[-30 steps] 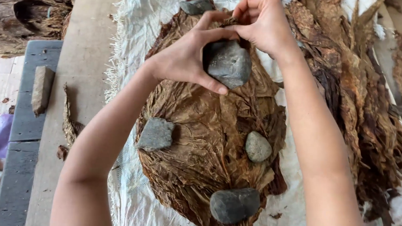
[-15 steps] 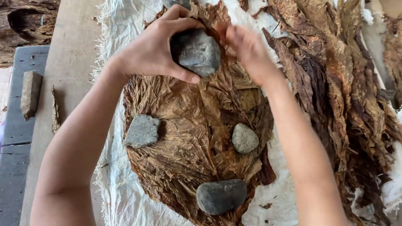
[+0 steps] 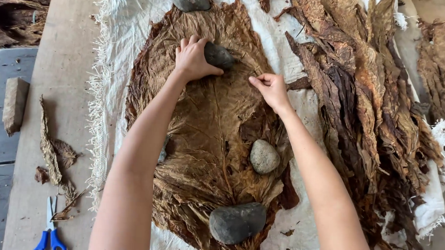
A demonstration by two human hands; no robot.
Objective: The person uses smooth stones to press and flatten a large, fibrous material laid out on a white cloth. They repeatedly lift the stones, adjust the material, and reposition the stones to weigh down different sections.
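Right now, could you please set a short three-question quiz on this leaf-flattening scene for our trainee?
1. True or false: the left hand rests on a dark grey rounded stone lying on the flattened pile of large brown dried leaves.
2. Which tool lies at the lower left of the wooden table? A) a knife B) blue-handled scissors C) a brush
3. Fill in: the right hand pinches the leaf surface beside the stone, and it holds ____ stone.

Key: 1 true; 2 B; 3 no. Other stones on the pile: a pale oval stone, a big dark stone at the near end and a grey stone at the far tip.
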